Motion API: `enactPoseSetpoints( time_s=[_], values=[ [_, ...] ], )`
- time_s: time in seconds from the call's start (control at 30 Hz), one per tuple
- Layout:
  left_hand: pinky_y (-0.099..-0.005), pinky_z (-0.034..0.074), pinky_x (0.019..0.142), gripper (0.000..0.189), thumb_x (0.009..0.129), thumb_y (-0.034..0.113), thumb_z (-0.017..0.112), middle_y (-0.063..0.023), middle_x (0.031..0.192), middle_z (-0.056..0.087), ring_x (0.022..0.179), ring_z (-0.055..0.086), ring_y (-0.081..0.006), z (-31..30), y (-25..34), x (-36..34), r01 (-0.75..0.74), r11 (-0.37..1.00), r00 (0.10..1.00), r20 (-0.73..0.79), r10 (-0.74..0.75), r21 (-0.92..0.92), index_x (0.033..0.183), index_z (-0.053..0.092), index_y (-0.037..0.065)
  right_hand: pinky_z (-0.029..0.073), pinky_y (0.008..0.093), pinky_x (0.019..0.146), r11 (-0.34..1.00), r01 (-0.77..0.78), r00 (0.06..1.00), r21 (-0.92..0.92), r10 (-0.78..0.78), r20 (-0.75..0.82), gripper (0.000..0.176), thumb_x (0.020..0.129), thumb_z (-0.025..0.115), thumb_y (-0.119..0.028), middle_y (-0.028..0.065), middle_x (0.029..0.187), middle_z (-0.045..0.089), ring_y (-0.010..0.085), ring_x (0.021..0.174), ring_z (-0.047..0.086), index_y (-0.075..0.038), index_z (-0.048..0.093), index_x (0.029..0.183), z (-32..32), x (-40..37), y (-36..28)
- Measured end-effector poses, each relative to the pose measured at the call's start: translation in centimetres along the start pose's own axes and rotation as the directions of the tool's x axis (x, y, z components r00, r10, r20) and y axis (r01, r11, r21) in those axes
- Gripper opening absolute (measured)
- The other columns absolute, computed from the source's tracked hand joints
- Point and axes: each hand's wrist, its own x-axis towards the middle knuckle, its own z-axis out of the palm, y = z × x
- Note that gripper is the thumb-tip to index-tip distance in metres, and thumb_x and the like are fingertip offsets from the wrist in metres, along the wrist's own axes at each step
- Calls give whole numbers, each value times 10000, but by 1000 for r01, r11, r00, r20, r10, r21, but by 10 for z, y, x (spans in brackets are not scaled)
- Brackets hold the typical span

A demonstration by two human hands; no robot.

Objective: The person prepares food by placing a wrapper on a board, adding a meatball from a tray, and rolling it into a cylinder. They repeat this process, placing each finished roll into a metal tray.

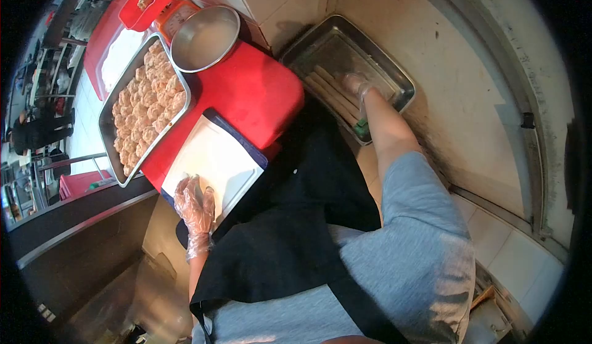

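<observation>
Grey sleeve and black apron sit closest; our left hand rests spread and empty on the white board at the bench's near edge. Our right hand touches pale sticks in the steel tray, far right; its grip we cannot tell. Lifting one stick alone seems wisest.

A heavy fisheye bows every straight line, and a black vignette swallows the corners. Even, bright light falls on the red bench. The steel bowl at its far end carries a soft sheen (no hard glare). Right of the bench the steel tray sits duller, the right hand in it slightly smeared. Below the bench, the apron is featureless shadow.
</observation>
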Motion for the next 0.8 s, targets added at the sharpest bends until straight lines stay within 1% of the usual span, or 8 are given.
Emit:
enactPoseSetpoints(
  time_s=[0.03,0.13,0.23,0.33,0.53,0.63,0.7,0.8],
  values=[
    [-497,373,1020,465,817,251,709,-236,1268,528,1204,483,-396,0,0,0,4,1000,1000,-4,-4,-5,1223,609,48,382,411,1072,996,45,997,72,-41,-60,450,973,441,-264,176,1396,522,335,1295,492,-10,541,1331,12,10,12],
    [-499,369,1023,458,822,244,705,-235,1274,528,1206,482,-396,-1,3,-1,8,1000,1000,-15,-9,-17,1224,608,47,425,376,998,841,305,914,-447,-390,-111,417,967,480,-317,156,1301,603,284,1178,580,-85,592,1295,14,-14,20],
    [-499,369,1023,461,832,251,693,-237,1271,533,1203,484,-397,-1,5,-2,12,1000,1000,-6,-13,-13,1238,600,53,410,385,1024,995,9,992,-100,4,128,413,973,462,-312,178,1295,593,305,1211,552,-71,590,1284,-30,-74,-32],
    [-499,372,1019,464,836,261,688,-237,1265,537,1197,487,-399,-1,4,-1,-3,1000,1000,-18,2,-18,1241,597,56,395,411,1044,967,167,984,-194,-175,-26,388,967,473,-297,190,1256,607,329,1223,538,-58,614,1238,-5,-39,11],
    [-498,387,1002,446,830,279,686,-225,1259,550,1169,502,-397,1,-2,-4,5,1000,999,-53,-6,-5,1213,609,65,375,417,1076,778,231,973,-584,-191,130,573,949,539,-365,200,1376,520,343,1264,502,-60,433,1422,16,-69,-7],
    [-523,305,1084,592,788,359,721,-205,1395,462,1303,405,-401,-8,-10,-10,45,993,998,37,-41,-106,1301,568,106,444,439,993,860,115,892,-496,-309,-329,517,930,543,-435,237,1287,568,373,1223,523,-26,588,1243,-2,-58,-14],
    [-557,245,1113,757,700,406,791,-194,1459,391,1358,341,-413,-20,-17,-18,-17,999,990,138,24,-51,1354,523,135,451,450,954,835,317,518,-450,-550,-655,401,921,588,-409,200,1172,640,364,1137,574,-46,681,1062,-34,-90,-74],
    [-618,155,1136,979,560,467,863,-168,1528,307,1411,275,-420,-36,-11,-28,-44,999,942,335,34,21,1413,465,194,505,382,834,803,513,515,-305,-572,-639,178,902,660,-200,130,973,691,286,883,650,-58,712,995,-93,-161,-198]
  ],
)
